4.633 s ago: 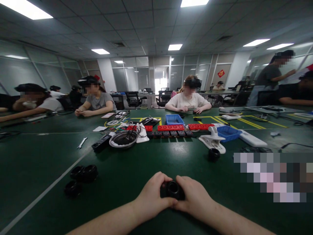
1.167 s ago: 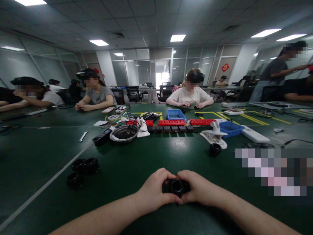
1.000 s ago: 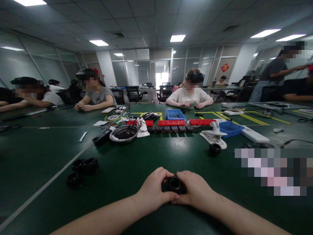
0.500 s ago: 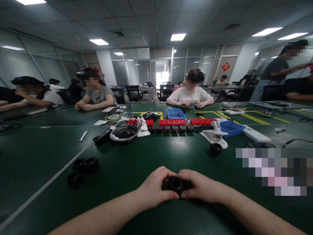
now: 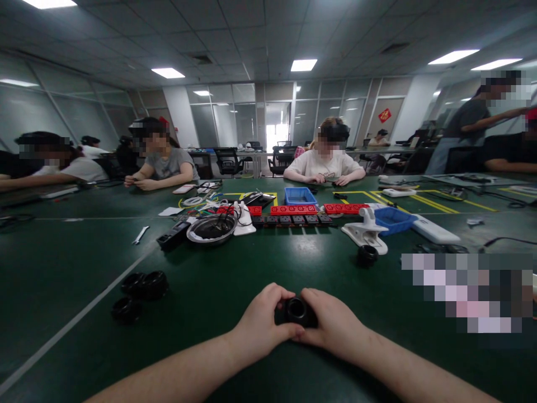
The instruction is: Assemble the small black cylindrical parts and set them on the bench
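Low in the middle of the head view, both my hands close round a black part with a round hollow ring [image 5: 297, 309] facing up. My left hand [image 5: 265, 320] grips its left side, thumb along the near edge. From the other side my right hand [image 5: 335, 318] wraps the right half, and the two thumbs meet in front. Fingers hide much of the part's underside and edges. Three similar black rings [image 5: 155, 285] lie to the left on the green table, and one more black ring [image 5: 367, 255] sits ahead on the right.
Ahead lie a metal bowl [image 5: 212, 229], a black handheld device [image 5: 173, 235], red socket strips [image 5: 293, 210], a white clip stand [image 5: 366, 238] and blue bins [image 5: 394, 220]. A wrench [image 5: 141, 235] rests at left. Several people sit round the table; a pixelated patch covers the right.
My right hand has shifted slightly left and wrapped closer round the black part. The whole view has drifted a little; the part stays between both hands.
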`<state>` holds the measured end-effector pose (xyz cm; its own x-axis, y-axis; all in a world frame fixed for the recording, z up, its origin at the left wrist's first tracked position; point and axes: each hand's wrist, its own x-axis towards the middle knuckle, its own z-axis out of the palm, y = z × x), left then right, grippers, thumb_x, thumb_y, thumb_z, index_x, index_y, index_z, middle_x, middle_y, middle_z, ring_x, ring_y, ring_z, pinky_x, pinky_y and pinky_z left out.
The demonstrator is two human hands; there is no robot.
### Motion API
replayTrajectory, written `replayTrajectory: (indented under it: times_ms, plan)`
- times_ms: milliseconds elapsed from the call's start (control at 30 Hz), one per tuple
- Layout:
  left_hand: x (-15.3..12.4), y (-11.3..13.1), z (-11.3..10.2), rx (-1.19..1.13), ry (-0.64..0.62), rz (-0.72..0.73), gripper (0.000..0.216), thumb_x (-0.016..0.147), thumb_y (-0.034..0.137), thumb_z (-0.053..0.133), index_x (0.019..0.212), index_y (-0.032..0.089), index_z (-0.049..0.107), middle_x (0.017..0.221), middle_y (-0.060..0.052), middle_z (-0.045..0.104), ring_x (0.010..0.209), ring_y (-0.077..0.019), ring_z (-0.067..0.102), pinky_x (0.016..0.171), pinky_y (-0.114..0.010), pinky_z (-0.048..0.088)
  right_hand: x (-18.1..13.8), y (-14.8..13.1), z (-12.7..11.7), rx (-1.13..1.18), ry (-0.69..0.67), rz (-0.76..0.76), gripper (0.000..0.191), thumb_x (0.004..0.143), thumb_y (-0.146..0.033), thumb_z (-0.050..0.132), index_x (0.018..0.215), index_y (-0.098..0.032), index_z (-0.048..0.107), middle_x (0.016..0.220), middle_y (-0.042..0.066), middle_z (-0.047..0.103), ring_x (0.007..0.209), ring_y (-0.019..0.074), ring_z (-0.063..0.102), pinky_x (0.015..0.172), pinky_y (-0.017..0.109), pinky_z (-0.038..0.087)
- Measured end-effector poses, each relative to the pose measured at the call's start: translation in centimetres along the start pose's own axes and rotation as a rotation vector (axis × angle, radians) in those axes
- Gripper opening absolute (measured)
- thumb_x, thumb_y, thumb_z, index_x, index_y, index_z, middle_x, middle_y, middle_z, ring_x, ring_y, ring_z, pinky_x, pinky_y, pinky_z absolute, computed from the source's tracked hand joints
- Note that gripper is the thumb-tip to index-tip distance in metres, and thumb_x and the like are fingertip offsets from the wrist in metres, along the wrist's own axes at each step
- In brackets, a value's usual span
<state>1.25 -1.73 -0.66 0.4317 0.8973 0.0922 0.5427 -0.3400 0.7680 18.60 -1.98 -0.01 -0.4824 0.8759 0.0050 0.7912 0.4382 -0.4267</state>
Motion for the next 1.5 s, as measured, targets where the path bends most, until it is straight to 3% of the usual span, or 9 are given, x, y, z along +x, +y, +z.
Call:
replayTrajectory:
  times_ms: [133, 300, 400, 633, 867, 1033, 1267, 1400, 1500]
  plan:
    - [0.3, 0.0, -0.6, -0.007, -0.08, 0.051, 0.039, 0.06, 0.03, 0.07, 0.095, 0.019, 0.055, 0.083, 0.0, 0.047, 0.072, -0.0135, 0.044, 0.062, -0.023, 0.036, 0.0, 0.3, -1.2, 0.111, -0.092, -0.088, 0.05, 0.056, -0.035, 0.07, 0.1, -0.019, 0.052, 0.092, 0.003, 0.054, 0.082, 0.0189, 0.049, 0.07, 0.028, 0.038]
    - [0.4, 0.0, -1.0, -0.026, -0.148, 0.083, 0.04, 0.062, 0.029, 0.069, 0.099, 0.022, 0.055, 0.082, 0.001, 0.046, 0.07, -0.0122, 0.043, 0.06, -0.021, 0.036, 0.3, 0.8, -2.1, 0.228, -0.175, -0.116, 0.028, 0.062, -0.022, 0.066, 0.088, -0.017, 0.057, 0.084, 0.001, 0.053, 0.079, 0.0161, 0.049, 0.068, 0.025, 0.037]
    - [0.4, 0.0, -1.0, -0.033, -0.152, 0.102, 0.04, 0.063, 0.03, 0.069, 0.1, 0.022, 0.055, 0.082, 0.001, 0.046, 0.071, -0.0125, 0.043, 0.061, -0.021, 0.036, 0.4, 1.3, -1.8, 0.292, -0.187, -0.113, 0.027, 0.062, -0.019, 0.066, 0.087, -0.017, 0.057, 0.081, -0.001, 0.053, 0.074, 0.0138, 0.049, 0.063, 0.023, 0.037]
    - [0.1, 0.0, -0.3, -0.046, -0.098, 0.047, 0.041, 0.059, 0.032, 0.07, 0.094, 0.02, 0.055, 0.083, 0.001, 0.047, 0.07, -0.0128, 0.044, 0.06, -0.022, 0.035, 0.4, 1.0, -0.6, 0.125, -0.133, 0.003, 0.034, 0.058, -0.036, 0.068, 0.081, -0.017, 0.053, 0.074, 0.0, 0.055, 0.064, 0.0137, 0.049, 0.052, 0.021, 0.032]
    - [0.1, 0.0, 0.2, -0.006, -0.011, -0.005, 0.038, 0.057, 0.027, 0.071, 0.09, 0.019, 0.054, 0.084, 0.0, 0.049, 0.072, -0.0143, 0.044, 0.064, -0.024, 0.037, 0.2, 0.1, 0.3, -0.08, 0.012, 0.047, 0.048, 0.056, -0.056, 0.062, 0.08, -0.017, 0.052, 0.079, 0.005, 0.057, 0.072, 0.0201, 0.052, 0.059, 0.027, 0.036]
    - [0.3, 0.0, -0.7, -0.04, -0.095, 0.073, 0.04, 0.06, 0.031, 0.07, 0.096, 0.02, 0.055, 0.084, 0.0, 0.049, 0.071, -0.0134, 0.044, 0.062, -0.023, 0.036, 0.2, 0.8, -0.8, 0.071, -0.055, -0.086, 0.051, 0.055, -0.046, 0.069, 0.094, -0.019, 0.053, 0.088, 0.003, 0.055, 0.078, 0.0186, 0.051, 0.065, 0.027, 0.038]
    - [0.5, 0.1, -1.4, -0.09, -0.216, 0.111, 0.042, 0.062, 0.027, 0.07, 0.101, 0.021, 0.056, 0.082, 0.001, 0.047, 0.068, -0.0113, 0.043, 0.061, -0.021, 0.036, 0.4, 1.5, -2.1, 0.177, -0.219, -0.178, 0.031, 0.06, -0.03, 0.069, 0.087, -0.018, 0.059, 0.081, -0.001, 0.052, 0.074, 0.0141, 0.049, 0.062, 0.022, 0.036]
    - [0.4, 0.0, -1.2, -0.066, -0.192, 0.142, 0.04, 0.062, 0.031, 0.069, 0.099, 0.021, 0.056, 0.081, 0.001, 0.047, 0.07, -0.012, 0.043, 0.061, -0.021, 0.035, 0.4, 1.4, -1.8, 0.2, -0.213, -0.099, 0.03, 0.059, -0.029, 0.07, 0.082, -0.016, 0.058, 0.076, -0.001, 0.052, 0.068, 0.0125, 0.049, 0.056, 0.02, 0.034]
    - [0.3, -0.1, -0.7, -0.032, -0.149, 0.112, 0.041, 0.06, 0.034, 0.07, 0.096, 0.021, 0.057, 0.081, 0.001, 0.048, 0.07, -0.0128, 0.044, 0.06, -0.021, 0.035, 0.4, 0.9, -1.1, 0.105, -0.159, -0.004, 0.037, 0.054, -0.04, 0.071, 0.078, -0.016, 0.056, 0.073, 0.0, 0.054, 0.064, 0.0136, 0.048, 0.052, 0.021, 0.031]
